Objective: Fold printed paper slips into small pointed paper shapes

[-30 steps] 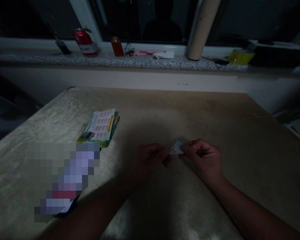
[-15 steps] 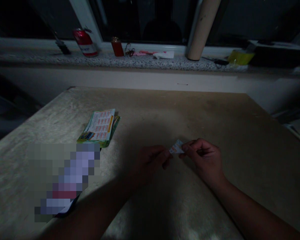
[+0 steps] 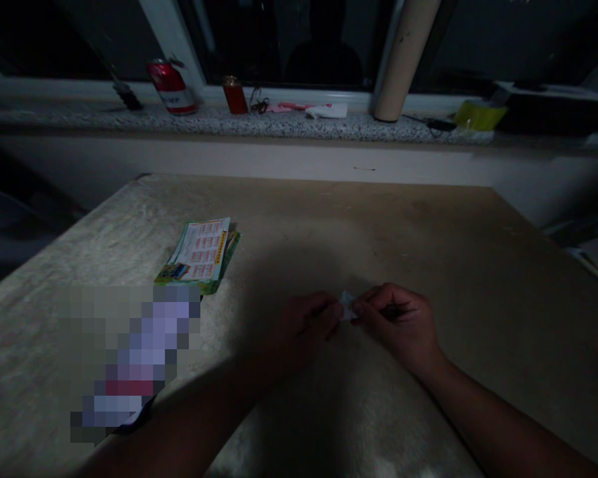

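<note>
A small folded piece of paper (image 3: 347, 311), pale and partly covered by fingers, is held between my two hands just above the table. My left hand (image 3: 315, 320) pinches its left side between thumb and fingers. On the right side, the thumb and fingertips of my right hand (image 3: 401, 318) grip it too. The two sets of fingertips are close together, and most of the paper's surface is hidden by them. Dim light leaves its print unreadable.
Left on the table (image 3: 289, 219) lies a stack of printed paper sheets (image 3: 199, 252). Nearer me is a pixelated, phone-like object (image 3: 149, 352). The sill behind carries a red can (image 3: 172, 86), a red jar (image 3: 234, 96), a cardboard tube (image 3: 403, 66) and yellow tape (image 3: 481, 114).
My right hand has moved a little left and down, closer to my left hand. Less of the paper shows, and its visible face is plainer than the printed triangle seen before.
</note>
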`<action>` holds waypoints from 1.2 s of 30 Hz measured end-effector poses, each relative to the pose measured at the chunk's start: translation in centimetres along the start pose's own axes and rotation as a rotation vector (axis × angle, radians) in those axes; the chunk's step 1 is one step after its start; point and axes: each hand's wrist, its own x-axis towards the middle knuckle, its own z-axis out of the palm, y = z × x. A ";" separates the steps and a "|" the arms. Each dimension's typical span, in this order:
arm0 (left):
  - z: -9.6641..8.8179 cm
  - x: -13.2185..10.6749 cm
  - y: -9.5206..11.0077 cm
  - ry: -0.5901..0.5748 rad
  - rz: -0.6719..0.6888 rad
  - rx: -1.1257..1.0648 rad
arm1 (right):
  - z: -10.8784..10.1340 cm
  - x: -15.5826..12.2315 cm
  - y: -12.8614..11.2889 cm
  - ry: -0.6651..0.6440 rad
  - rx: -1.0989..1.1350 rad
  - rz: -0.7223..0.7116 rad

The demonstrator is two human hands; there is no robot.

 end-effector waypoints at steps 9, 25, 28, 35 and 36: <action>0.1 -0.2 0.4 0.006 0.075 0.165 | 0.0 0.1 0.4 -0.004 0.021 0.049; 0.1 0.0 0.7 0.057 0.023 0.215 | 0.1 0.5 0.2 -0.053 0.094 0.195; 0.1 0.1 0.4 0.078 -0.014 0.200 | -0.2 0.7 0.1 -0.233 0.101 0.229; 0.2 0.0 0.6 0.068 -0.008 0.188 | -0.4 0.5 0.5 -0.398 0.108 0.267; 0.2 0.0 0.6 0.068 0.004 0.196 | -0.3 0.5 0.5 -0.406 0.106 0.267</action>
